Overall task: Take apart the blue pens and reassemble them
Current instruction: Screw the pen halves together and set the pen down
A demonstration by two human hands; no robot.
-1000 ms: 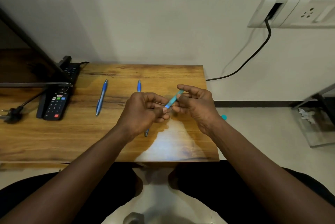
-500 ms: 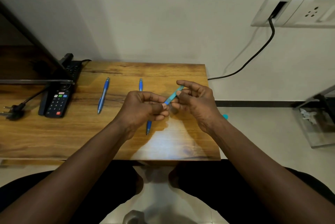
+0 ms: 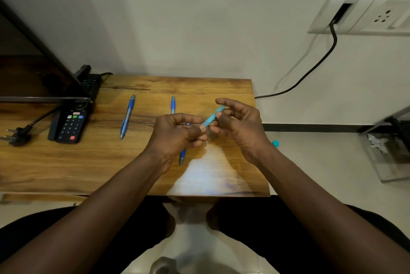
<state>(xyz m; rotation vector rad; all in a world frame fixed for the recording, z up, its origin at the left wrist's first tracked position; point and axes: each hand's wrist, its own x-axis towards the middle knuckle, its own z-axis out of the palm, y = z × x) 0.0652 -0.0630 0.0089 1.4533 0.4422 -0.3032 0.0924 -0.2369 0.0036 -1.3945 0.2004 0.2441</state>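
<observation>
Above the wooden table (image 3: 66,169), my right hand (image 3: 239,127) pinches a light-blue pen barrel (image 3: 213,116) that slants up to the right. My left hand (image 3: 177,134) has its fingers curled and pinches the barrel's lower end; what else sits inside its fingers is hidden. A whole blue pen (image 3: 127,116) lies on the table to the left. Another blue pen (image 3: 173,105) lies under my left hand, its top end and its tip showing on either side of the hand.
A black remote (image 3: 71,123) and a second dark remote lie at the table's left, beside a black plug (image 3: 17,136) and a dark screen edge. A small teal cap (image 3: 275,143) lies on the floor to the right. A black cable (image 3: 310,69) hangs from a wall socket.
Both hands stayed together over the table, keeping their hold on the light-blue barrel; its slant is nearly the same. The view shifted slightly.
</observation>
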